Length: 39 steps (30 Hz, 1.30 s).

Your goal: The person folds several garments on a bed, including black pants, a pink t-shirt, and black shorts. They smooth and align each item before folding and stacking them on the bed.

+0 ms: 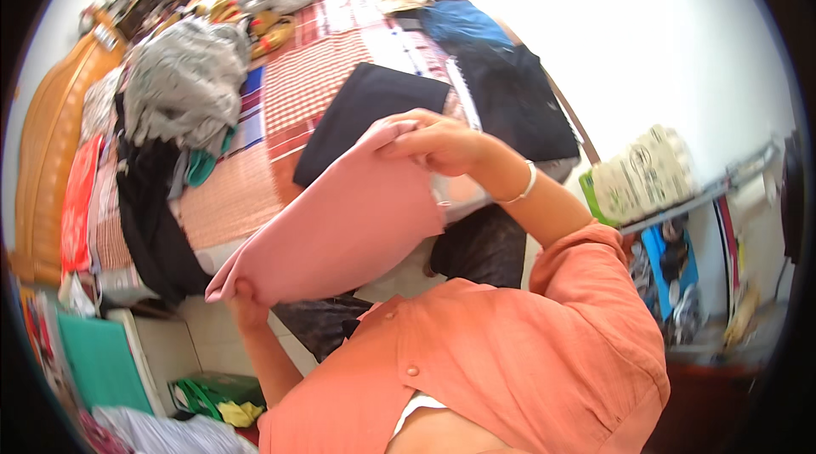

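A pink folded cloth or garment (344,224) is stretched between my two hands, in front of my body and above the near edge of the bed. My left hand (250,304) grips its lower left corner, thumb on top. At the upper right end, my right hand (433,141) pinches the gathered edge between thumb and fingers. Just beyond the cloth, a folded black garment (376,103) lies flat on the bed, partly hidden by the pink cloth and my right hand.
The bed has a checked patchwork cover (312,78). On its left lie a crumpled grey cloth (188,81) and black trousers (150,218); on its right, dark garments (510,103) and blue denim (462,23). A wooden headboard (57,148) borders the left. A printed package (644,173) sits on the right-hand shelf.
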Available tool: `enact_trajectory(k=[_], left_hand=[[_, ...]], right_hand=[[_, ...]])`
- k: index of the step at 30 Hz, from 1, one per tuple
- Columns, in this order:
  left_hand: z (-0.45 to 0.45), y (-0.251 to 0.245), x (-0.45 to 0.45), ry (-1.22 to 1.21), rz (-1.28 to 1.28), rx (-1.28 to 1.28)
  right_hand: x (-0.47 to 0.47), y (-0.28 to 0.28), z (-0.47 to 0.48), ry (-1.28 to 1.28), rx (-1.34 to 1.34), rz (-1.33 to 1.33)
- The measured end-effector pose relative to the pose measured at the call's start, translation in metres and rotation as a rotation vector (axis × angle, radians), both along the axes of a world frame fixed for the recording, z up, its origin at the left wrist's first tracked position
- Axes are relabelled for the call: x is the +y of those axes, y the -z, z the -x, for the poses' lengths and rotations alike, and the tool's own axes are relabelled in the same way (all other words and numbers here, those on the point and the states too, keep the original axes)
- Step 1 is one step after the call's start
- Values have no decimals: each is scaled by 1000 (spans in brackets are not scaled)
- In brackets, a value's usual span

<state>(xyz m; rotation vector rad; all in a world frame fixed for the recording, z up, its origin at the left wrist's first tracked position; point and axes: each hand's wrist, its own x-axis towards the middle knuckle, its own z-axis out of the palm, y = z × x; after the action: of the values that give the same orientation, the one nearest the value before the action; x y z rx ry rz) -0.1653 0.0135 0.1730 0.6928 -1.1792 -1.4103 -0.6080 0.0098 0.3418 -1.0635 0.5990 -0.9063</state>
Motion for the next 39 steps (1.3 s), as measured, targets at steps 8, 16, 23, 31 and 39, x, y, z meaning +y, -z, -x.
enact_trajectory(k=[8,16,23,31,39], left_hand=[[99,-84,-34,125,70,-292],[255,-149,-74,575,219,-406],[254,-138,-45,668,280,-274],[85,-117,-10,195,165,-228],[-116,-112,-66,-234,113,-266]], right_hand=[[78,14,60,273,-212,-46],[166,-13,176,694,-39,133],[235,39,248,1059,183,209],[86,6,87,382,211,233],[-102,-6,-121,37,519,346]])
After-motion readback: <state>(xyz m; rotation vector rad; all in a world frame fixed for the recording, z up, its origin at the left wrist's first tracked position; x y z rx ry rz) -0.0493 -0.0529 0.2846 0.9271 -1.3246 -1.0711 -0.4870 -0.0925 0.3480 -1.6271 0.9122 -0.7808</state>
